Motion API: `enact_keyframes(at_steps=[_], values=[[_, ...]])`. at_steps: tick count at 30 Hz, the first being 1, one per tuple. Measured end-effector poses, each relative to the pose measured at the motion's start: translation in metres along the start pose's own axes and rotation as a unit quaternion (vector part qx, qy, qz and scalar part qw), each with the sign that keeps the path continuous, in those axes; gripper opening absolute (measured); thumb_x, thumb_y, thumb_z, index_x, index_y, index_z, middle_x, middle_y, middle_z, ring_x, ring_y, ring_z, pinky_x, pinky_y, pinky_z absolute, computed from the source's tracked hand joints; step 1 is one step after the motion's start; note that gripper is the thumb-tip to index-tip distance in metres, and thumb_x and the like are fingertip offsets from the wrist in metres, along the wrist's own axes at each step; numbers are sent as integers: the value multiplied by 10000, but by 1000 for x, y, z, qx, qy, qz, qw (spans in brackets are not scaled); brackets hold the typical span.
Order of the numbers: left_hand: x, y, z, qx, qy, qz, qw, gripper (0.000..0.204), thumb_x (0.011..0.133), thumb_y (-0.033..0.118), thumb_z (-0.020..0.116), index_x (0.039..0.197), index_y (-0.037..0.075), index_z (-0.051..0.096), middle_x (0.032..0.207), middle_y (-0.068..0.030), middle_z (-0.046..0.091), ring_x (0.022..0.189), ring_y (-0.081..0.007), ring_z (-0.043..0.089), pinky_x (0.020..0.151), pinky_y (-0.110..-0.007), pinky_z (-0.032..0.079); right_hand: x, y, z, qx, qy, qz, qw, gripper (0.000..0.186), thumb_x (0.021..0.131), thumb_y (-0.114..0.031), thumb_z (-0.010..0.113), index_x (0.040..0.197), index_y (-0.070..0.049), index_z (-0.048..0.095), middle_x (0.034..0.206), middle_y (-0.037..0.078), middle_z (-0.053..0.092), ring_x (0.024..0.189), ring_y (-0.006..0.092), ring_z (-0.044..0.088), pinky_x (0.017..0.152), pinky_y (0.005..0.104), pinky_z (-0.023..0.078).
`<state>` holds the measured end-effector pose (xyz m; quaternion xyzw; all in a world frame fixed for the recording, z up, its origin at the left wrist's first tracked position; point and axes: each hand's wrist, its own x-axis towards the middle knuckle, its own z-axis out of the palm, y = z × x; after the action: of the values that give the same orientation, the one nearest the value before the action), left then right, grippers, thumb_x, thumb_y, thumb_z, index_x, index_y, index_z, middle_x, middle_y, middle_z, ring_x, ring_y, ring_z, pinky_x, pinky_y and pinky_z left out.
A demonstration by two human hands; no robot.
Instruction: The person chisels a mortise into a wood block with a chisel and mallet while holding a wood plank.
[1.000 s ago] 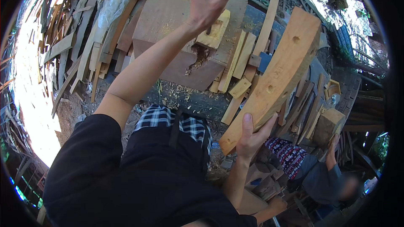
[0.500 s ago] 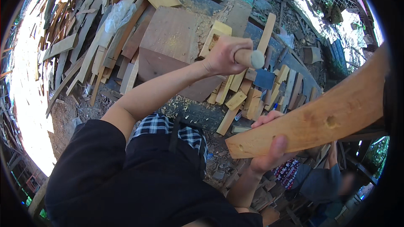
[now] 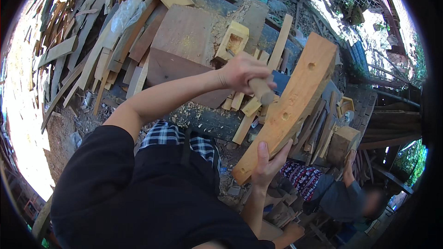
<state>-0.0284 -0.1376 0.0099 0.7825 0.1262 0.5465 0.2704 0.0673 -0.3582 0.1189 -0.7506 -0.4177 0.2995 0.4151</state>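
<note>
My left hand [image 3: 243, 73] is closed round the round wooden handle of a chisel [image 3: 261, 91], its butt end toward the lower right. A thin bit of its metal shaft shows past my fingers, close to a pale yellow wooden block [image 3: 232, 41] with a hollow cut into it. My right hand [image 3: 270, 163] grips the lower end of a long, thick, slightly curved piece of wood [image 3: 295, 101] with several round holes. This wood slants up and to the right, just right of my left hand. Whether the chisel's tip touches the block, I cannot tell.
A large brown wooden block [image 3: 180, 37] lies left of the hollowed one, amid shavings. Wood strips [image 3: 87, 41] pile up at the left. Offcuts [image 3: 318, 129] lie behind the curved wood. At the lower right another person [image 3: 339, 198] has a hand by a squared block [image 3: 344, 143].
My right hand has swung the curved wood's far end up and left, from the right edge toward the middle. My left hand has dropped slightly with the chisel, uncovering the hollow in the block.
</note>
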Motion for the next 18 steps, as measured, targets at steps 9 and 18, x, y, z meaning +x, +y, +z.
enact_keyframes(at_steps=[9,18], values=[[58,-37,-46,-146,209,-232,939,287,895,166,638,664,58,506,530,34,477,458,-35,444,412,-218,349,-8,-1,2,37,36,2,999,597,889,-160,597,1339,85,292,1187,162,481,1059,210,487,934,323,395],[33,-41,-34,-114,181,-263,941,262,893,166,647,691,58,519,555,40,488,475,-26,448,424,-208,362,-6,3,5,52,51,7,997,523,871,-156,624,1269,65,365,1106,146,515,1004,208,504,902,323,407]])
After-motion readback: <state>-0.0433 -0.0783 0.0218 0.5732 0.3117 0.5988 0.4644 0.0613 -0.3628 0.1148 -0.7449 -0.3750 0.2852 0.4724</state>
